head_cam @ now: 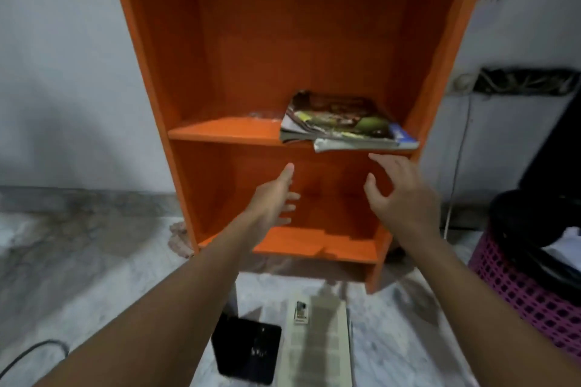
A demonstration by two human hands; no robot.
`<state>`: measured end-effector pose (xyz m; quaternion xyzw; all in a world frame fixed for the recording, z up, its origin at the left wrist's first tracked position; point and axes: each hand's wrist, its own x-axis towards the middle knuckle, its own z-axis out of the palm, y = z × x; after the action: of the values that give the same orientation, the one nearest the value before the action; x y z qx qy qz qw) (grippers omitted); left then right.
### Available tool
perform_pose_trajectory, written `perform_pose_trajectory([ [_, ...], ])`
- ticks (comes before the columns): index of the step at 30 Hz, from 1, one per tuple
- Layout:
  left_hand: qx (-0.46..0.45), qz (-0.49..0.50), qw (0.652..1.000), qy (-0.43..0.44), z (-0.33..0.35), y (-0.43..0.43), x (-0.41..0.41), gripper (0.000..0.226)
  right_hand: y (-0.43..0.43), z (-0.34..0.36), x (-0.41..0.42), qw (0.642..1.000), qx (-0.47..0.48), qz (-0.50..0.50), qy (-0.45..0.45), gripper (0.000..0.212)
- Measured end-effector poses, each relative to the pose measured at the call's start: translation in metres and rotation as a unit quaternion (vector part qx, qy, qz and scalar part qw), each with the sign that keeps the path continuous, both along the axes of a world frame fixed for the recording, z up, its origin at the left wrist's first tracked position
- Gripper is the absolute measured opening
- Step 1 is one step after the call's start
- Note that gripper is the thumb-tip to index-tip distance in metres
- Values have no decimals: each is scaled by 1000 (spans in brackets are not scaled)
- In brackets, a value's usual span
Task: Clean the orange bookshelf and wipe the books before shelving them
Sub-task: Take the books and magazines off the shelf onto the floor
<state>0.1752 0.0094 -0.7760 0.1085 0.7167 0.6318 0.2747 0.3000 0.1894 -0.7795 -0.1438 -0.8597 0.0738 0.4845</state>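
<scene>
Books lie on the floor nearest, under the forearms: a black book and, just to its right, a pale book. Ahead, the left hand is empty, fingers straight and thumb up, at the mouth of the orange bookshelf's lower compartment. The right hand beside it holds nothing, its fingers spread and loosely bent. Just above the right hand, a stack of books lies flat on the middle shelf, overhanging its front edge. A pink basket stands well right of that hand.
</scene>
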Motion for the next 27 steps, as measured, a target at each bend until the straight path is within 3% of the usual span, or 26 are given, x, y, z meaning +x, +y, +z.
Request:
perform_pose_trajectory([
  [3, 51, -10, 998, -38, 48, 27, -1, 68, 22, 43, -14, 996, 23, -4, -84, 53],
  [6, 59, -34, 996, -53, 70, 40, 2, 63, 35, 69, -32, 967, 48, -47, -244, 74],
  [8, 61, -40, 996, -59, 77, 43, 2, 60, 45, 75, -44, 938, 55, -56, -337, 74],
  [10, 63, -38, 995, -62, 78, 45, 3, 56, 54, 76, -50, 926, 58, -41, -370, 66],
  [16, 119, 28, 991, -49, 70, 49, 12, 48, 65, 85, -48, 943, 121, -8, -309, 41],
  [23, 223, -30, 970, -87, 103, 72, 16, 58, 38, 126, -43, 957, 230, 9, -179, 23],
  [27, 296, 45, 941, -161, 136, 82, 7, 32, 10, 133, -35, 954, 255, 29, -155, 22],
])
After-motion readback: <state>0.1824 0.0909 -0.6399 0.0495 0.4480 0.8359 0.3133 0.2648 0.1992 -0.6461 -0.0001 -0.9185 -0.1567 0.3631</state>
